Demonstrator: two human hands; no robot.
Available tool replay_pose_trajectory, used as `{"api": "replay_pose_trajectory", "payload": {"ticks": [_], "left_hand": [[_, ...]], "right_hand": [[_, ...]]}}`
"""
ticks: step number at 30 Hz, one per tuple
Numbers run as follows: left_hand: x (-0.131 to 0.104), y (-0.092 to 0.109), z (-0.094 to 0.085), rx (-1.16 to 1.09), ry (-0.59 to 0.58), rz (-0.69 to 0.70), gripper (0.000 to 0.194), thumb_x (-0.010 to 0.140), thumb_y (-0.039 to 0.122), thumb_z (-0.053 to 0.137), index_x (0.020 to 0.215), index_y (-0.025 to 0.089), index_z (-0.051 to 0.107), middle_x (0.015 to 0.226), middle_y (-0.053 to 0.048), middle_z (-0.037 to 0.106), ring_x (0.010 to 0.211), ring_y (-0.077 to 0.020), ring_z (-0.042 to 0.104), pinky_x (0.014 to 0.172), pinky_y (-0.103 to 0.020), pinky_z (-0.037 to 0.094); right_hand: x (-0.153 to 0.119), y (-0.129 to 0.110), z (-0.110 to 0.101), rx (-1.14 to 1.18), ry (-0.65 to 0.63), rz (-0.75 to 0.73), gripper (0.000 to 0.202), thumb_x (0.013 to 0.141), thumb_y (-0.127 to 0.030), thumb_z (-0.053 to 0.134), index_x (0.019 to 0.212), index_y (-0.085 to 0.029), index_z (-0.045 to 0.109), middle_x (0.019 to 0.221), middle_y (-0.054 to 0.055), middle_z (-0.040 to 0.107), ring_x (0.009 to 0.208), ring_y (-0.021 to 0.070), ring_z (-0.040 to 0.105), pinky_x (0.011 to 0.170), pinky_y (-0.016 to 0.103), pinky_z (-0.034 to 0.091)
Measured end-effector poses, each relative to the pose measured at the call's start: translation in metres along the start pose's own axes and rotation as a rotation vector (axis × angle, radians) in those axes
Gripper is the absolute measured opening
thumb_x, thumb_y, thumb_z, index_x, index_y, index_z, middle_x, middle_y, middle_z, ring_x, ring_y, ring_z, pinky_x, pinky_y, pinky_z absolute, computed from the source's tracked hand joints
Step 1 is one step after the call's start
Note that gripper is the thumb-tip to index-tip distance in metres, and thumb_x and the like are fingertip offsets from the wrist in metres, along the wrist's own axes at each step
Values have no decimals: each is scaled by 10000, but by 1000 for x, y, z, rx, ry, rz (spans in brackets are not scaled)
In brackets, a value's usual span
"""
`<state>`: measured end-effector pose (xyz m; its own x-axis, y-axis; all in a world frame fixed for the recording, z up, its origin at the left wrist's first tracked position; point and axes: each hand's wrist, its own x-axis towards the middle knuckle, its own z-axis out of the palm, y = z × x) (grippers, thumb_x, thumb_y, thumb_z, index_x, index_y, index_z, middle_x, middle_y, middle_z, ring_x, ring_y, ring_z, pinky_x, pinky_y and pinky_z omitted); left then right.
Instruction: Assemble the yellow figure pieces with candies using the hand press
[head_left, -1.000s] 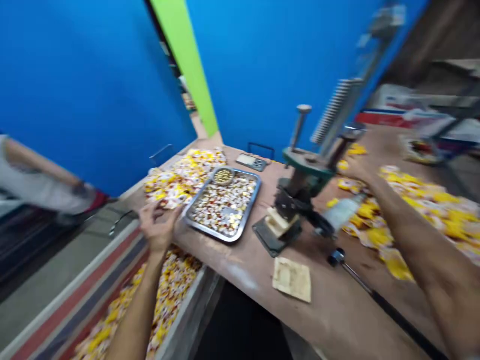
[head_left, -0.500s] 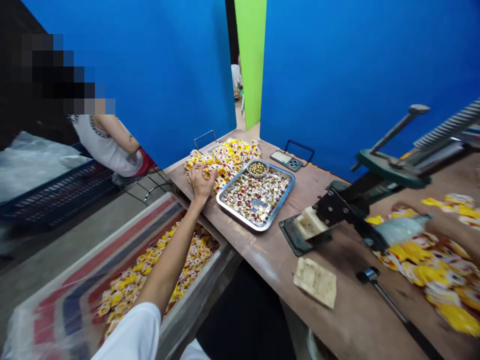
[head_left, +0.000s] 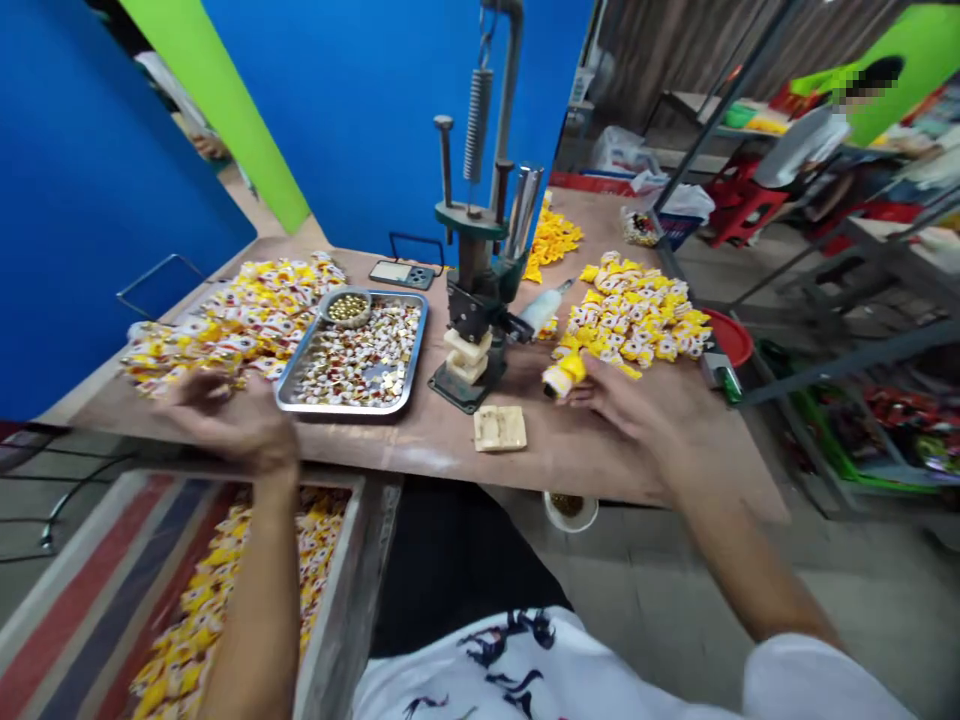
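My left hand (head_left: 232, 415) is blurred, its fingers apart, at the front edge of the left pile of yellow and white pieces (head_left: 255, 300). Beside it lies a metal tray (head_left: 409, 375) of small white and red parts, with a bowl of gold beads (head_left: 349, 308) in its corner. My right hand (head_left: 611, 400) pinches a yellow and white piece (head_left: 564, 375) in front of the right pile (head_left: 637, 310). Between my hands stands a green hand press (head_left: 472, 290) with cream blocks in it. Another cream block (head_left: 500, 428) lies on the table before the press.
A phone (head_left: 401, 273) lies behind the tray. Below the table's left edge is a striped box (head_left: 90, 590) of yellow pieces. A white bowl (head_left: 571, 512) sits below the front edge. A person (head_left: 802, 145) is at the back right, near red stools.
The view has swung right. My left hand has drawn back from the left pile toward the table's front edge. My right hand now shows, holding a yellow and white piece.
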<state>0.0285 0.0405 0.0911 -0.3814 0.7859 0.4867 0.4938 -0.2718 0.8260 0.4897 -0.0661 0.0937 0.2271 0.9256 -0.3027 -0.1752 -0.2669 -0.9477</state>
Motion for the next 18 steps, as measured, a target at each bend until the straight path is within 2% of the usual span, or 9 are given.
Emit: {"api": "replay_pose_trajectory", "payload": {"ticks": [1,3,4,6,8,10,13,15,18], "left_hand": [[-32,11,10,-61,20,114,653,927,634,763,1406,240,555,1417,-149,645,1352,-375,656,1126,-646,581],[-96,32,33,-213,-440,202,713,925,520,848,1525,289,540,1499,-178,629,1319,-338,692,1112,-557,621],[-125,41,44,-278,-573,217,799,904,474,894,1580,282,513,1552,-189,604,1335,-337,690,1128,-543,619],[-168,52,62,-383,-641,182,761,926,446,892,1572,276,526,1519,-180,641,1302,-323,717,1115,-531,635],[-188,54,72,-406,-616,109,590,976,461,840,1480,263,606,1438,-158,698,1278,-316,737,1117,-529,640],[-190,49,73,-389,-562,40,480,992,481,817,1388,251,672,1364,-138,739,1250,-313,754,1129,-533,638],[-171,34,76,-398,-444,-37,532,961,505,848,1388,232,684,1372,-135,742,1236,-310,767,1128,-531,646],[-153,24,86,-418,-400,-73,611,942,542,856,1420,213,663,1396,-150,731,1234,-308,770,1104,-517,662],[-130,14,111,-405,-383,-74,637,917,575,864,1385,189,671,1349,-155,736,1168,-288,785,1062,-482,679]], "right_hand": [[-12,14,18,84,-75,64,382,1052,-562,712,1085,-184,751,1030,126,846,737,214,801,700,335,684],[-30,38,53,230,-176,147,443,1014,-636,746,1101,-202,759,1043,93,848,752,198,801,714,317,696],[-35,47,69,271,-193,153,451,1005,-648,756,1112,-209,767,1063,83,848,787,195,804,732,308,698],[-41,59,94,312,-199,128,432,993,-636,782,1131,-227,783,1118,65,844,888,191,805,771,285,695],[-40,66,109,318,-190,97,403,986,-621,800,1141,-249,791,1157,42,838,965,177,794,788,246,676],[-34,68,115,276,-217,107,412,990,-635,786,1153,-257,799,1170,36,833,974,165,781,770,225,657],[-17,63,109,148,-244,88,438,988,-636,779,1190,-248,800,1202,61,824,982,177,771,765,250,656],[-3,57,96,57,-170,-10,428,968,-614,805,1202,-256,792,1216,60,815,1007,192,767,816,285,666],[16,46,75,-11,-38,-124,416,968,-627,787,1186,-272,783,1201,41,804,1012,197,763,904,331,667]]}}
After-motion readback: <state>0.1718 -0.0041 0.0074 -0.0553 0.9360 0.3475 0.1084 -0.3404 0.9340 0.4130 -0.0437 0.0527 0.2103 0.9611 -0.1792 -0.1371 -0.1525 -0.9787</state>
